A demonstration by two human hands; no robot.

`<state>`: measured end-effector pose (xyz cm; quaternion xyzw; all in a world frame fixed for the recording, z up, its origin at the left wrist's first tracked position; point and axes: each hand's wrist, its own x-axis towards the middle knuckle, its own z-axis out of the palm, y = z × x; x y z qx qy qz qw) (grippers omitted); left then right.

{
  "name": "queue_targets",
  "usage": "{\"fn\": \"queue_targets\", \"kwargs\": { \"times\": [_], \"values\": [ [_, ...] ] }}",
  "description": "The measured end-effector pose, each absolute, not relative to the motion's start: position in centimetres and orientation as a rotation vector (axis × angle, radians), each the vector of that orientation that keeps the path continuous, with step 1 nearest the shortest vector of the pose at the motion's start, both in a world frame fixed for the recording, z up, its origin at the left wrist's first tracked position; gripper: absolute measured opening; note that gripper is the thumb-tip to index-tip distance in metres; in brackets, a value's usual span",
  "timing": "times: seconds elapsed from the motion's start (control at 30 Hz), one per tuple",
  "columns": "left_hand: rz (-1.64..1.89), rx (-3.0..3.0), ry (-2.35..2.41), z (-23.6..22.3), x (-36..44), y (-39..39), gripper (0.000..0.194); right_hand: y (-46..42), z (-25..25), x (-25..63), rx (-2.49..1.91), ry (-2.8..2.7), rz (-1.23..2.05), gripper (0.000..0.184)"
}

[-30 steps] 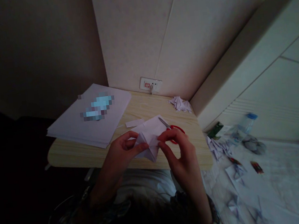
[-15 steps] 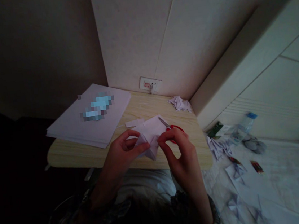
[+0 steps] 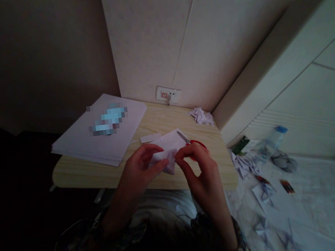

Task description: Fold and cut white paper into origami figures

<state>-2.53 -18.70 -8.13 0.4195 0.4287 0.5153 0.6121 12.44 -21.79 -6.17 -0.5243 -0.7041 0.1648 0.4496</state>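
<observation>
A small piece of folded white paper [image 3: 168, 162] is held between my two hands above the front of the wooden table. My left hand [image 3: 140, 167] grips its left side, thumb in front and fingers behind. At its right edge, my right hand [image 3: 198, 166] pinches a corner between thumb and forefinger. Behind the hands lies a flat white sheet [image 3: 169, 140], partly covered by them. Red-handled scissors [image 3: 185, 137] rest on that sheet, their handles partly behind my right hand. A small paper strip [image 3: 150, 138] lies to the left of the sheet.
A stack of white paper [image 3: 84, 148] with a blurred-out bright object on it covers the table's left side. Folded paper pieces [image 3: 202, 117] sit in the back right corner. A wall socket [image 3: 168, 95] is behind. On the bed to the right are a plastic bottle [image 3: 274, 138] and more folded papers [image 3: 244, 165].
The folded paper has tilted flatter and its raised left flap has come down. My hands have barely shifted, both still on the paper.
</observation>
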Motion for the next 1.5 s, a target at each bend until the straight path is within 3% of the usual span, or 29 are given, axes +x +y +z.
{"fn": "queue_targets", "kwargs": {
  "times": [0.23, 0.6, 1.5],
  "values": [
    [1.162, 1.006, 0.986, -8.1, -2.6, -18.9, 0.020, -21.7, -6.1, 12.4, -1.296, -1.737, 0.419, 0.015],
    [1.113, 0.877, 1.083, -7.3, -2.5, -18.9, 0.039, -21.7, -6.4, 11.9, -1.341, -1.489, 0.523, 0.012],
    [1.097, 0.824, 1.021, -7.2, -2.6, -19.1, 0.029, -21.1, -7.2, 11.6, -1.351, -1.397, 0.523, 0.008]
  ]
}}
